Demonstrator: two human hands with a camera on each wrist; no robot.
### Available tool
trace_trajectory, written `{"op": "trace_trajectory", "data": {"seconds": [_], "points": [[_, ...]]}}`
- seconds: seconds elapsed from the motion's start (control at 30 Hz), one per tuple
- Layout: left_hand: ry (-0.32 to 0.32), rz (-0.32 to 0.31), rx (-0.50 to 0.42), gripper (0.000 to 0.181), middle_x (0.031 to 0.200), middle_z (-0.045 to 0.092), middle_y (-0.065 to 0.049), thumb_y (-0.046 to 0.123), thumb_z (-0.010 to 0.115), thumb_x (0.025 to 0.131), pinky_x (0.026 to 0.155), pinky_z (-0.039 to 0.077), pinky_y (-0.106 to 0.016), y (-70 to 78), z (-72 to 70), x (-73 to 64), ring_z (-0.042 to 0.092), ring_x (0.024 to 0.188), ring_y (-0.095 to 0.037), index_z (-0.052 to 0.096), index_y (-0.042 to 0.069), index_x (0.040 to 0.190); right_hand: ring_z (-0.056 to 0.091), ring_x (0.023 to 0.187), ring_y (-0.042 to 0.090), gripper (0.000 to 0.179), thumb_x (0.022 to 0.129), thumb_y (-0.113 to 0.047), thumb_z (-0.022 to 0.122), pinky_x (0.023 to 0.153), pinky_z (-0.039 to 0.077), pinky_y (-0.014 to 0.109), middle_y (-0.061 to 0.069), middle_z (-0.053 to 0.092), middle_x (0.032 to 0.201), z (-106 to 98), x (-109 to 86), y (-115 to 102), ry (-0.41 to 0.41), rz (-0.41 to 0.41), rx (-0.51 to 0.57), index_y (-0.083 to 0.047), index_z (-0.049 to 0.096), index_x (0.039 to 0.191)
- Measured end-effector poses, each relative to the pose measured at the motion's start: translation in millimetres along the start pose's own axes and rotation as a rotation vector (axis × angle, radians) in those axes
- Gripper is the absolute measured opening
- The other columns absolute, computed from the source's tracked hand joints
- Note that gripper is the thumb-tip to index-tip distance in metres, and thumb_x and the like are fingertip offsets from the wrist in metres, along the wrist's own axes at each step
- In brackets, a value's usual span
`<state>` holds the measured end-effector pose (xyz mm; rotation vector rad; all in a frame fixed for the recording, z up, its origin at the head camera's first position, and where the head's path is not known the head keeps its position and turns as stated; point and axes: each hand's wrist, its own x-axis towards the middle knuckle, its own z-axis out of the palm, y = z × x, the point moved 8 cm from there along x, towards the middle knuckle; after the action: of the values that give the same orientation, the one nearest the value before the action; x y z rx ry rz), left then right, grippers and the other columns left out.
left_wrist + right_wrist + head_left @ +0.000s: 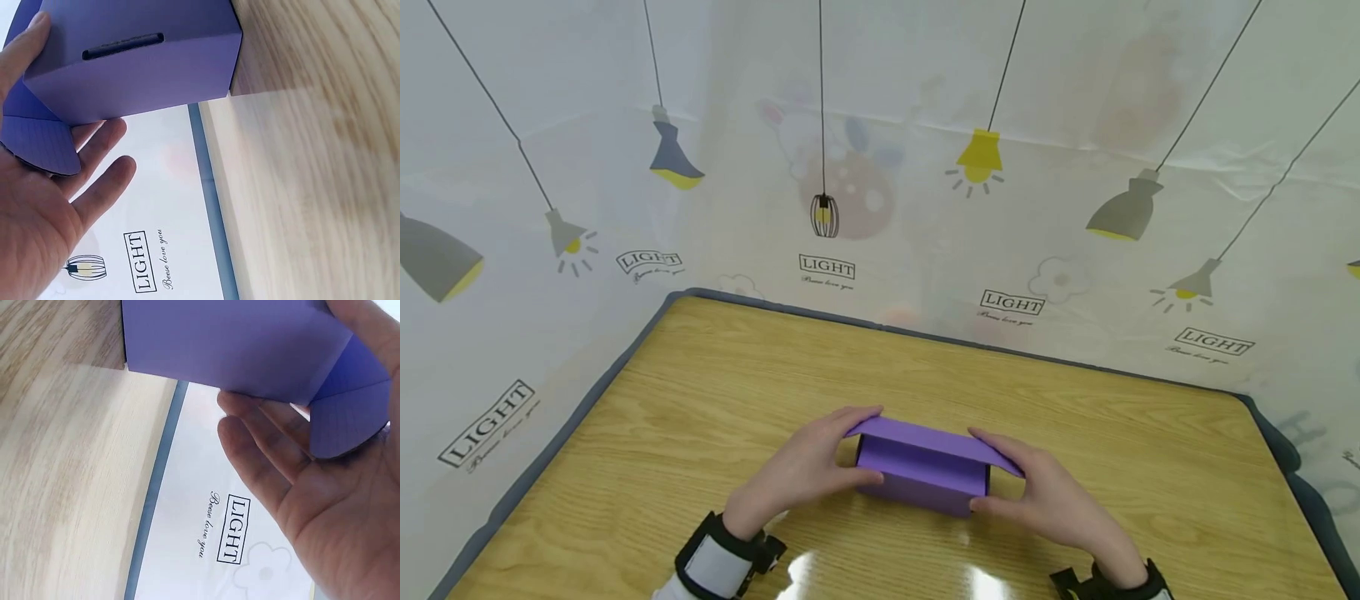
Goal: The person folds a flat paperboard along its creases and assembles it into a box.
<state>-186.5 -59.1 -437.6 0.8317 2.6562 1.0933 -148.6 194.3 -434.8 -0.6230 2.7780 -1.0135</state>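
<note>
A purple cardboard box (910,492) sits on the wooden table, its hinged lid (925,437) raised partway above the front wall. My left hand (808,467) grips the left end, thumb at the front and fingers behind at the lid. At the other end, my right hand (1037,492) holds the box the same way. The left wrist view shows a narrow slot (123,47) in the box and a rounded lid flap (40,145) against my palm. A matching flap (350,422) lies by the right palm in the right wrist view. The box's inside is mostly hidden.
The wooden table (775,358) has a dark grey edge strip (880,326) along its back and sides. Behind it hangs a pale wall covering (910,275) printed with lamps and the word LIGHT. Black wrist straps (718,558) are on both wrists.
</note>
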Motion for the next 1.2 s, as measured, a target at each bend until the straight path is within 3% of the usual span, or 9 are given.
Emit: {"op": "trace_trajectory", "data": {"seconds": [0.13,0.27,0.57,0.7,0.9,1.03,1.2], "points": [[0.058,-0.044,-0.01,0.078,0.154,0.06,-0.012,0.034,0.085,0.088,0.117,0.052,-0.052,-3.9,-4.7,-0.6,0.063,0.137,-0.031,0.051,0.011,0.155,0.064,0.135,0.038,0.08,0.088,-0.037,0.086,0.109,0.055,0.058,0.015,0.063,0.151,-6,-0.7,1,0.061,0.029,-0.031,-0.009,0.052,0.155],[0.121,-0.066,-0.019,0.069,0.151,0.063,-0.008,0.032,0.082,0.092,0.114,0.054,-0.051,-5.9,-12.8,-2.3,0.067,0.133,-0.029,0.055,0.013,0.152,0.069,0.128,0.034,0.08,0.086,-0.035,0.088,0.105,0.058,0.058,0.012,0.069,0.144,-15,-3.9,-2,0.14,0.041,-0.06,-0.007,0.054,0.153],[0.245,0.002,0.047,0.045,0.134,0.075,-0.006,0.025,0.078,0.096,0.104,0.061,-0.048,1.6,-33.8,-8.1,0.073,0.119,-0.024,0.068,0.013,0.138,0.074,0.115,0.029,0.061,0.084,-0.026,0.089,0.098,0.06,0.056,0.007,0.077,0.127,-39,-12.3,-12,0.267,0.033,-0.177,-0.007,0.067,0.138],[0.268,0.017,0.069,0.037,0.125,0.078,-0.004,0.024,0.077,0.096,0.101,0.062,-0.046,2.4,-38.5,-9.3,0.075,0.112,-0.021,0.072,0.014,0.132,0.075,0.104,0.024,0.051,0.083,-0.019,0.089,0.092,0.063,0.052,0.004,0.079,0.118,-44,-14.9,-15,0.312,0.002,-0.219,-0.007,0.073,0.13],[0.283,0.02,0.051,0.022,0.111,0.082,0.0,0.022,0.076,0.096,0.094,0.065,-0.043,2.9,-42.1,-9.0,0.077,0.102,-0.017,0.078,0.015,0.117,0.076,0.09,0.015,0.027,0.086,-0.015,0.086,0.078,0.064,0.036,-0.007,0.08,0.102,-52,-18.6,-19,0.358,-0.021,-0.242,-0.016,0.081,0.113],[0.291,-0.014,-0.012,0.018,0.109,0.082,0.0,0.021,0.074,0.098,0.09,0.065,-0.045,1.3,-44.3,-9.7,0.078,0.101,-0.018,0.08,0.014,0.114,0.076,0.084,0.009,0.017,0.089,-0.01,0.082,0.073,0.063,0.028,-0.012,0.08,0.095,-55,-19.1,-20,0.373,-0.023,-0.232,-0.02,0.084,0.103],[0.312,-0.07,-0.089,0.016,0.108,0.082,-0.001,0.022,0.073,0.1,0.091,0.066,-0.048,-1.2,-46.0,-9.6,0.078,0.099,-0.019,0.082,0.016,0.111,0.076,0.078,0.008,0.011,0.089,-0.008,0.082,0.067,0.062,0.025,-0.007,0.081,0.089,-57,-18.6,-22,0.407,-0.039,-0.242,-0.016,0.084,0.095]]}}
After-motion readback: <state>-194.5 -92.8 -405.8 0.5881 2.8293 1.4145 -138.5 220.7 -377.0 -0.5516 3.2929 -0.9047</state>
